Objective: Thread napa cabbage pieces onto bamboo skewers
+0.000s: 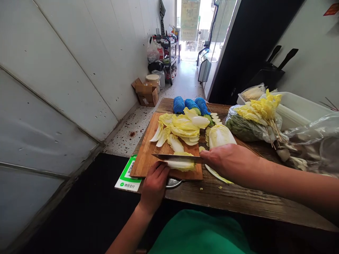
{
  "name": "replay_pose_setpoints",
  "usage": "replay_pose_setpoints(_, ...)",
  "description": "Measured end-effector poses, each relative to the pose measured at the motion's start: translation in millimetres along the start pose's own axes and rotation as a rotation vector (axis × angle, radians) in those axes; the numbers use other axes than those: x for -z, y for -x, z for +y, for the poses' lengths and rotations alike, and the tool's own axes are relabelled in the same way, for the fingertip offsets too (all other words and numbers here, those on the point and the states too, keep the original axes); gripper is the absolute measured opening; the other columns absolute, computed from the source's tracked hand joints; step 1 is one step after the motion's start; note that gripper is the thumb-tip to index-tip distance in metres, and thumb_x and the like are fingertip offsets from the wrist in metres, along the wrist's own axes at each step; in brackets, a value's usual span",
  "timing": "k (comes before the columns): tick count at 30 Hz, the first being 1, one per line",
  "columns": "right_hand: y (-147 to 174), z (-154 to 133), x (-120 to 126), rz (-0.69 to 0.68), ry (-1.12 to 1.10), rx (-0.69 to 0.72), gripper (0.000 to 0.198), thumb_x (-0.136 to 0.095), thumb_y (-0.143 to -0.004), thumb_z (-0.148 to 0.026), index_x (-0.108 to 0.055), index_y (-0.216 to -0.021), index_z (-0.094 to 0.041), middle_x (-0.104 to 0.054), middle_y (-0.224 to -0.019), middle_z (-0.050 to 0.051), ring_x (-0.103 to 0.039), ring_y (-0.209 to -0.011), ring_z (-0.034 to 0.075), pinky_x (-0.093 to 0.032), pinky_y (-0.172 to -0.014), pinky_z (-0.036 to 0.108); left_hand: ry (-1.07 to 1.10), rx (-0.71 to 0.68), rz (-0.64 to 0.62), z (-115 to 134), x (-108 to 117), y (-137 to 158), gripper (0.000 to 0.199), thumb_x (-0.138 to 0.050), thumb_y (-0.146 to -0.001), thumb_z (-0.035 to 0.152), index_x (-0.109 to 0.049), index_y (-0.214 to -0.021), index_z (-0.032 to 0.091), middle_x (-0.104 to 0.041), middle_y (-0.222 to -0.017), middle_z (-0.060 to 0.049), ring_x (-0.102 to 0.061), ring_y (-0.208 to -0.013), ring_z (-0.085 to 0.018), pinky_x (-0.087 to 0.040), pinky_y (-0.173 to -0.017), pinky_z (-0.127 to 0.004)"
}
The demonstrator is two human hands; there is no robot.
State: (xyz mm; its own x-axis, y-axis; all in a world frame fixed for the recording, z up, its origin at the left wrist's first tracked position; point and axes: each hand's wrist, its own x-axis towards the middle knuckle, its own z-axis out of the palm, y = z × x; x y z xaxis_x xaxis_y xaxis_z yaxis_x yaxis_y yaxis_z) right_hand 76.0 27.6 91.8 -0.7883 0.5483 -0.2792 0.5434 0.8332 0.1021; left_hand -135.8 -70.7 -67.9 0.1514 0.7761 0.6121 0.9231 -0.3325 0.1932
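Observation:
My right hand point(218, 157) is closed round the handle of a kitchen knife point(177, 157). The blade points left and lies along a napa cabbage leaf point(182, 164) near the front of the wooden cutting board point(143, 155). With curled fingers, my left hand point(156, 176) grips the left end of that leaf, close under the blade tip. A pile of loose cabbage leaves point(185, 123) covers the back of the board. Just beyond my right hand, the rest of the cabbage head point(221, 135) rests on the table, and another leaf point(215, 174) lies partly under my wrist.
Blue netted vegetables point(190, 103) sit behind the board, beside some white slices point(215, 118). On the right are skewered yellow leaves point(261, 107), a bag of greens point(241, 125) and a white plastic tub point(299, 106). A green payment card point(129, 176) juts from under the board's left corner.

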Motion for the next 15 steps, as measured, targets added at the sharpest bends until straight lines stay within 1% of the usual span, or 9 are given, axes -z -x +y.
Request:
replay_pose_setpoints(3, -6, 0, 8, -0.041, 0.008, 0.043, 0.021, -0.041, -0.09, -0.014, -0.057, -0.104, -0.014, -0.069, -0.089, 0.008, -0.066, -0.083, 0.022, -0.049, -0.064, 0.028, 0.016, -0.008, 0.001, -1, 0, -1, 0.022, -0.049, -0.083, 0.011, -0.059, -0.102, 0.01, -0.064, -0.099, -0.014, -0.051, -0.102, -0.027, -0.048, -0.086, -0.045)
replay_pose_setpoints(5, -10, 0, 13, -0.045, 0.015, 0.069, 0.02, -0.041, -0.089, -0.013, -0.058, -0.101, -0.014, -0.069, -0.089, 0.008, -0.066, -0.085, 0.022, -0.05, -0.065, 0.028, 0.021, -0.004, 0.01, 0, 0, -1, 0.022, -0.05, -0.083, 0.01, -0.058, -0.103, 0.011, -0.064, -0.099, -0.013, -0.05, -0.101, -0.027, -0.049, -0.084, -0.044)
replay_pose_setpoints(10, -15, 2, 19, -0.05, 0.014, 0.121, 0.016, -0.045, -0.086, -0.009, -0.059, -0.094, -0.012, -0.069, -0.079, 0.009, -0.067, -0.077, 0.018, -0.047, -0.061, 0.023, 0.022, 0.017, -0.009, 1, 1, -1, 0.025, -0.048, -0.083, 0.009, -0.057, -0.106, 0.012, -0.062, -0.102, -0.013, -0.05, -0.103, -0.027, -0.048, -0.086, -0.044)
replay_pose_setpoints(15, -9, 8, 19, -0.041, 0.047, 0.146, 0.015, -0.048, -0.084, -0.01, -0.059, -0.094, -0.011, -0.068, -0.078, 0.009, -0.067, -0.075, 0.019, -0.046, -0.061, 0.024, 0.02, 0.027, -0.037, 2, 1, -1, 0.026, -0.046, -0.084, 0.009, -0.055, -0.108, 0.013, -0.062, -0.105, -0.013, -0.05, -0.105, -0.026, -0.047, -0.088, -0.045)
